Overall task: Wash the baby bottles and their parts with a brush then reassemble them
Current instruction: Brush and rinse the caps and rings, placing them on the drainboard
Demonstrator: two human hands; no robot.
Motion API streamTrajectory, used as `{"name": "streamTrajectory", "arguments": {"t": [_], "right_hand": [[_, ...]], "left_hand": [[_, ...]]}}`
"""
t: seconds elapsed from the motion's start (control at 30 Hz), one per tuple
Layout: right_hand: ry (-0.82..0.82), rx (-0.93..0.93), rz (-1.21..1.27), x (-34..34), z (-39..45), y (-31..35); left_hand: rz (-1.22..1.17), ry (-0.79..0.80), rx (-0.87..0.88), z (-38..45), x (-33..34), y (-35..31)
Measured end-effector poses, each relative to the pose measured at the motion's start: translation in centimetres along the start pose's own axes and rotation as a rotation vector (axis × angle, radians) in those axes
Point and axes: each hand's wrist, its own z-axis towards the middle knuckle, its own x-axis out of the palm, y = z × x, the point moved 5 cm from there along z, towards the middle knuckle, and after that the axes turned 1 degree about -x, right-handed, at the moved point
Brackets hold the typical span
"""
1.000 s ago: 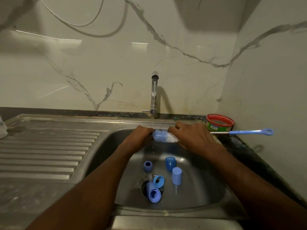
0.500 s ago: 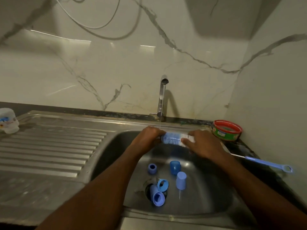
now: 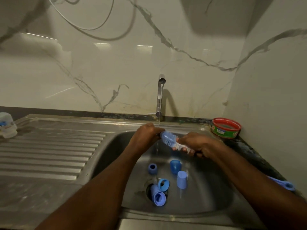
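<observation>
My left hand (image 3: 146,136) is curled round the tip end of the bottle brush (image 3: 170,139), fingers closed on something I cannot make out at that end. My right hand (image 3: 197,145) grips the brush just below its blue and white bristles, fingers wrapped tight round it. The brush head lies tilted between the two hands, under a thin stream of water from the tap (image 3: 160,97), above the steel sink (image 3: 216,188). The end of the brush's blue handle (image 3: 285,185) sticks out past my right forearm, blurred.

Down in the basin lie the blue bottle parts: a small ring (image 3: 152,168), a darker cap (image 3: 175,166) and a paler cap (image 3: 181,179) standing near each other, and by the drain another ring (image 3: 163,184) leaning on a pale tube-like piece (image 3: 158,197).

A clear bottle (image 3: 7,125) sits at the far left of the draining board. A red-rimmed green tub (image 3: 226,127) stands on the tabletop to the right of the tap.
</observation>
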Motion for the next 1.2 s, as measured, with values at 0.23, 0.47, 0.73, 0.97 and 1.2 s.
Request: {"name": "streamTrajectory", "arguments": {"t": [0.23,0.47,0.73,0.97,1.2], "right_hand": [[-0.388,-0.553,-0.817,0.1,-0.5,1.1],[-0.412,-0.481,-0.607,0.7,-0.2,1.8],[0.040,-0.028,0.020,-1.0,0.1,-1.3],[-0.417,-0.706,-1.069,-0.7,-1.9,1.8],[-0.325,-0.421,-0.645,-1.2,0.0,1.0]], "left_hand": [[-0.073,0.115,-0.154,-0.1,2.3,1.3],[-0.039,-0.055,-0.042,0.2,-0.5,1.4],[0.032,0.086,0.028,0.4,1.3,-0.3],[-0.079,0.206,-0.080,-0.5,1.7,1.5],[-0.074,0.126,0.010,-0.3,0.7,0.6]]}}
